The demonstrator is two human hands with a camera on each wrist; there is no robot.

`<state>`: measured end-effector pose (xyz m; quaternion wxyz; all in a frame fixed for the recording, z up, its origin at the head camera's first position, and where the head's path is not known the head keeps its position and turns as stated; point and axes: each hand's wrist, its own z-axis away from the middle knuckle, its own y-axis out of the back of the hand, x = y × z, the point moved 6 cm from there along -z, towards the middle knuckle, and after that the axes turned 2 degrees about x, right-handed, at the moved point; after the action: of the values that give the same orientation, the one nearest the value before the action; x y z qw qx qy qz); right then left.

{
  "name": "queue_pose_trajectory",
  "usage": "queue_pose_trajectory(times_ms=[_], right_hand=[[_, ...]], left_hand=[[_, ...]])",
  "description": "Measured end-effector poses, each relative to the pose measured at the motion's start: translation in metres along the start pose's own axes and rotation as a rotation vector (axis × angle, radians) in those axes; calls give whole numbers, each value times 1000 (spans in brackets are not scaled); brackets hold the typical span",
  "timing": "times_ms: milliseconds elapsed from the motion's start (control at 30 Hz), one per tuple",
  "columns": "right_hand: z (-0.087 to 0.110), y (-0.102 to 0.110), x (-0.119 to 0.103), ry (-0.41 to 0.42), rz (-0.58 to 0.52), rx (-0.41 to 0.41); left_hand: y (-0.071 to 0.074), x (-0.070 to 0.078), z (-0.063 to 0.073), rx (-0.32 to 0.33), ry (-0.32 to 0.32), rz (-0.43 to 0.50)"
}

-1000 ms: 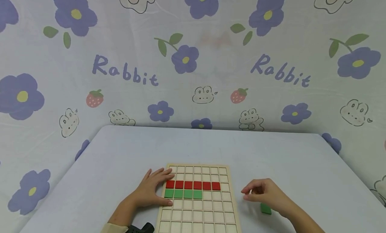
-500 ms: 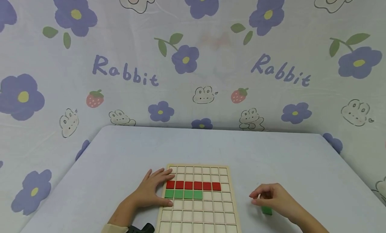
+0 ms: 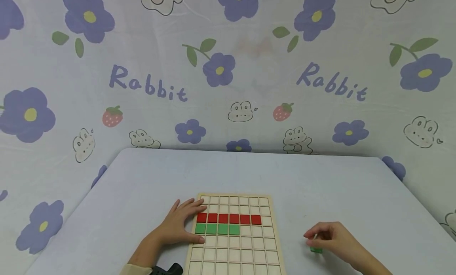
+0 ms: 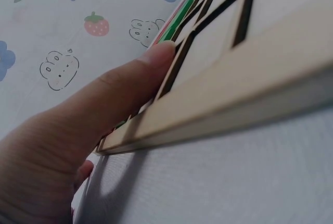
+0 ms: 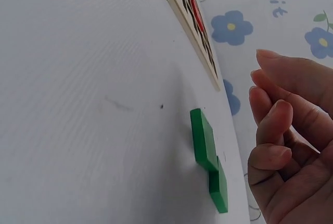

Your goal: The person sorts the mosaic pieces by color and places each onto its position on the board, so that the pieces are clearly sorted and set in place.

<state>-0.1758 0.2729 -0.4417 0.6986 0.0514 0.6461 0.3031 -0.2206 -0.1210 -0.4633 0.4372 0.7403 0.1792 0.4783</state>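
A wooden grid board [image 3: 276, 251] lies on the white table. My left hand [image 3: 174, 227] rests on its left edge, fingers spread; in the left wrist view the thumb [image 4: 119, 91] lies over the frame. On the board are a row of red tiles [image 3: 223, 219] and, below it, a shorter row of green tiles [image 3: 217, 229]. Right of the board, my right hand [image 3: 331, 239] hovers above a loose green tile [image 3: 316, 250], partly hiding it. In the right wrist view its fingers are loosely bent and hold nothing, apart from two green tiles [image 5: 204, 139] that lie touching.
Behind the white table [image 3: 249, 172] hangs a patterned cloth [image 3: 263, 81] with flowers, strawberries and rabbits. A black object [image 3: 169, 269] is at my left wrist, beside the board's lower left. Several grid squares hold no tile.
My right hand has moved to the right and slightly nearer, away from the board and over the loose green tile. The left hand and the tile rows stay put.
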Motion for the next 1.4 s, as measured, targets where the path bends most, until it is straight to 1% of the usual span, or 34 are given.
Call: queue_pose_trajectory(times_ms=[400, 767, 933, 1033, 1100, 1167, 1233, 1300, 1400], right_hand=[[8, 4, 15, -82, -7, 35], [15, 9, 23, -48, 19, 66], [18, 10, 23, 0, 79, 59], [19, 11, 25, -26, 130, 74], [19, 12, 27, -60, 154, 86], [19, 12, 28, -73, 171, 93], [19, 12, 27, -50, 178, 91], [20, 10, 26, -4, 180, 86], [19, 10, 25, 35, 171, 82]], left_hand=[[-1, -1, 0, -1, 6, 7], [-2, -1, 0, 0, 11, 9], [-1, 0, -1, -4, 16, 14], [0, 1, -1, -6, 19, 14], [0, 1, -1, -5, 19, 13], [0, 2, -1, -5, 19, 10], [0, 1, 0, -4, 20, 10], [0, 1, 0, -3, 21, 10], [0, 1, -1, -3, 21, 9]])
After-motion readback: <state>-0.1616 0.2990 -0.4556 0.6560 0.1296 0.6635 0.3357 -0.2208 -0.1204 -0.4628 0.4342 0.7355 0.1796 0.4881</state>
